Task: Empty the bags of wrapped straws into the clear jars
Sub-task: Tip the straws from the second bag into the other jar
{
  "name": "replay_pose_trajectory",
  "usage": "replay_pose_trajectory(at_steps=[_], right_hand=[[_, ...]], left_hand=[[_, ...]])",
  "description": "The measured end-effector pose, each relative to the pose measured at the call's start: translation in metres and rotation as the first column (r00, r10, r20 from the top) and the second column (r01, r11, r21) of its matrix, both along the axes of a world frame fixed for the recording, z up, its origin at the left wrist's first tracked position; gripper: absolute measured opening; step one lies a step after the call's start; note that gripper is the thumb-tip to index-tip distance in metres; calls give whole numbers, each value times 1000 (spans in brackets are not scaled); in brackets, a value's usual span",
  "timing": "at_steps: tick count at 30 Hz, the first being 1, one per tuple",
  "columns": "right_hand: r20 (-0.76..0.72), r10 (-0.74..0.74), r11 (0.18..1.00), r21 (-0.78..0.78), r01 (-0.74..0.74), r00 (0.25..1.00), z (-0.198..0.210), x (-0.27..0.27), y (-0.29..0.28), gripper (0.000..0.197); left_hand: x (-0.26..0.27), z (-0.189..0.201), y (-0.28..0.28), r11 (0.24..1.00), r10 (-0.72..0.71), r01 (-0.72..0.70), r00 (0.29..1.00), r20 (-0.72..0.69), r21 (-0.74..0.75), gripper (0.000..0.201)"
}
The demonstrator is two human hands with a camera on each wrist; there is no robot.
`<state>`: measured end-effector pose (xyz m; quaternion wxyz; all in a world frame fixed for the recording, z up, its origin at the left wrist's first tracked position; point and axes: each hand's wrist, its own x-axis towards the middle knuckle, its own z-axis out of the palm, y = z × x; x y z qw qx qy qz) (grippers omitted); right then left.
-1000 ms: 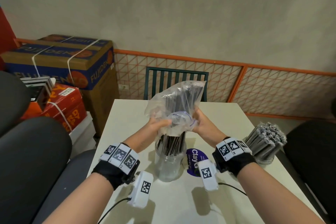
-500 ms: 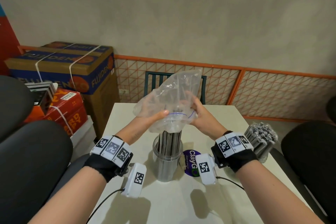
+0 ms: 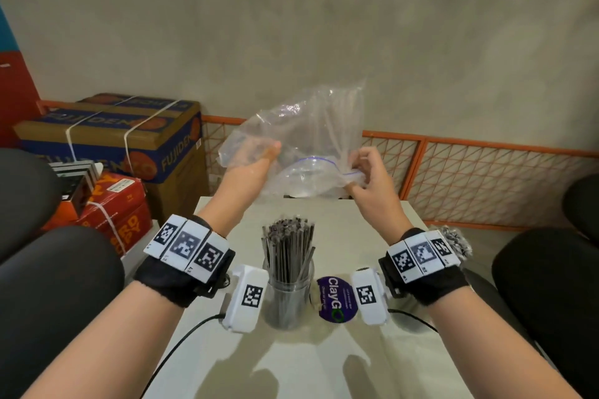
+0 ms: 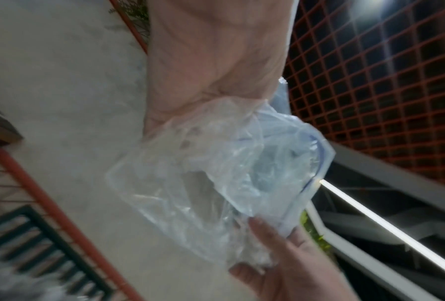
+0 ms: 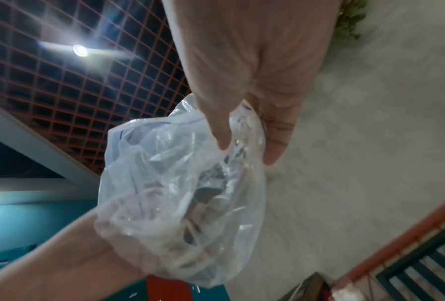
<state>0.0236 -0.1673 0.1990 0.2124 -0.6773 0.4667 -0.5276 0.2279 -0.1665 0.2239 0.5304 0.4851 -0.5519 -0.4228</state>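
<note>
Both hands hold an empty clear zip bag (image 3: 304, 142) upside down, well above the table. My left hand (image 3: 259, 160) grips its left side, fingers hidden behind the plastic. My right hand (image 3: 364, 172) pinches the bunched mouth with the blue zip line. In the left wrist view the bag (image 4: 216, 177) hangs crumpled below my left hand (image 4: 216, 67); in the right wrist view my right hand (image 5: 244, 126) pinches the bag (image 5: 180, 199). Below the hands a clear jar (image 3: 288, 298) stands on the table, packed with dark wrapped straws (image 3: 288, 246).
A second bundle of straws (image 3: 453, 241) shows behind my right wrist. A purple ClayGo sticker (image 3: 335, 300) lies on the white table (image 3: 291, 363). Black chairs (image 3: 48, 285) flank both sides. Cardboard boxes (image 3: 113, 136) are stacked at the left, and an orange mesh rail (image 3: 486, 178) runs behind.
The straws slid out of the bag into the jar. Both hands lifted the emptied bag up and clear of the straw tops.
</note>
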Motion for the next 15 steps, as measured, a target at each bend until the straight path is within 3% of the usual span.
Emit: replay_pose_trajectory(at_steps=[3, 5, 6, 8, 10, 13, 15], right_hand=[[-56, -20, 1000, 1, 20, 998, 2, -17, 21, 40], [-189, 36, 987, 162, -5, 981, 0, -33, 38, 48], [-257, 85, 966, 257, -16, 963, 1, -44, 48, 62], [-341, 155, 936, 350, -28, 927, 10, -67, 73, 98], [-308, 113, 956, 291, -19, 945, 29, -87, 101, 111], [-416, -64, 997, 11, 76, 907, 47, -98, 125, 95], [-538, -112, 994, -45, 104, 835, 45, -96, 129, 75]], left_hand=[[-13, 15, 13, 1000, -7, 6, 998, -60, -15, 33], [-22, 17, 23, 1000, -17, 17, 998, -54, 1, 22], [-27, 16, 28, 1000, -18, 18, 1000, -13, 2, 12], [-38, 10, 38, 999, -33, 37, 993, 117, -35, 14], [-52, 5, 52, 993, -72, 93, 968, 240, -78, 12], [-79, -8, 70, 971, -206, 238, 898, 390, -34, 21], [-101, -16, 82, 952, -277, 306, 847, 454, 9, 30]])
